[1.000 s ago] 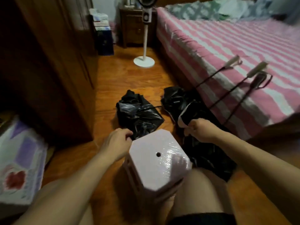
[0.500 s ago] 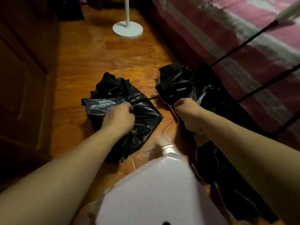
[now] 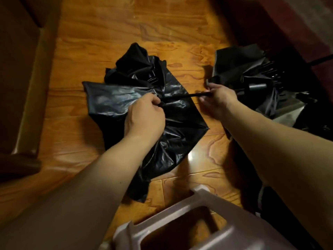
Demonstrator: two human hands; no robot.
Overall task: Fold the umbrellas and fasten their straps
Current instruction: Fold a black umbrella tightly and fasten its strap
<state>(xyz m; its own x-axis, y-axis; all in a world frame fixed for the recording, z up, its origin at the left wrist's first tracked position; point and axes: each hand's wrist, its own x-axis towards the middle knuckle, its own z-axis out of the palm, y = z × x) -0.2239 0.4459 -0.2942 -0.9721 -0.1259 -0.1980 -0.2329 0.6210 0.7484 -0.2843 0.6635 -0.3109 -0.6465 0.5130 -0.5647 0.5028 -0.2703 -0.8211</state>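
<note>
A crumpled black umbrella (image 3: 137,98) lies on the wooden floor in the middle of the view. My left hand (image 3: 144,118) grips it at the hub where its thin black shaft (image 3: 189,96) comes out of the canopy. My right hand (image 3: 219,101) holds the far end of that shaft, fingers curled round it. A second black umbrella (image 3: 252,74) lies half collapsed to the right, its short black handle piece (image 3: 256,86) just past my right hand. More black fabric (image 3: 297,112) spreads behind my right forearm.
A pale plastic stool (image 3: 182,230) stands at the bottom edge between my arms. A dark wooden cabinet (image 3: 23,73) runs along the left. The side of a bed (image 3: 297,29) borders the upper right. Bare wooden floor (image 3: 126,24) stretches ahead.
The view has dropped and closed in on the floor. My left hand stays on the left umbrella's hub. My right hand left the right umbrella's fabric and now holds the left umbrella's shaft.
</note>
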